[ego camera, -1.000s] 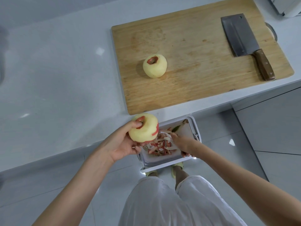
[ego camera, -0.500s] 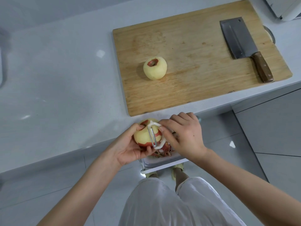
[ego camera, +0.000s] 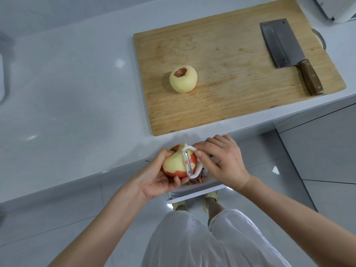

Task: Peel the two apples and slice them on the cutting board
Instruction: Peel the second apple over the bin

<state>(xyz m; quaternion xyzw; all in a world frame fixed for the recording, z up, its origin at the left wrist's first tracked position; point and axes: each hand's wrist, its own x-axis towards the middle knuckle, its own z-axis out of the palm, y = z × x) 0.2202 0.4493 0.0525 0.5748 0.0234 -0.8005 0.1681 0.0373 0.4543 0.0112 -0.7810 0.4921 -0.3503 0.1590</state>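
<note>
My left hand (ego camera: 157, 178) grips a partly peeled apple (ego camera: 174, 163) just off the counter's front edge; red skin shows at its bottom and right side. A white Y-shaped peeler (ego camera: 187, 160) lies with its blade against that apple, held by my right hand (ego camera: 221, 160). A second apple (ego camera: 183, 79), peeled except for a red patch round the stem, sits on the left part of the wooden cutting board (ego camera: 231, 89). A cleaver (ego camera: 289, 53) with a brown handle lies at the board's right end.
A white bin (ego camera: 194, 191) with red and pale peelings stands on the floor under my hands. The grey counter (ego camera: 67, 97) stretches left to a sink rim (ego camera: 2, 79). A white appliance (ego camera: 341, 8) stands at the far right corner. Cabinet fronts are at right.
My right hand came up from the bin and brought the peeler onto the apple. The apple has turned in my left hand, showing more red skin low down.
</note>
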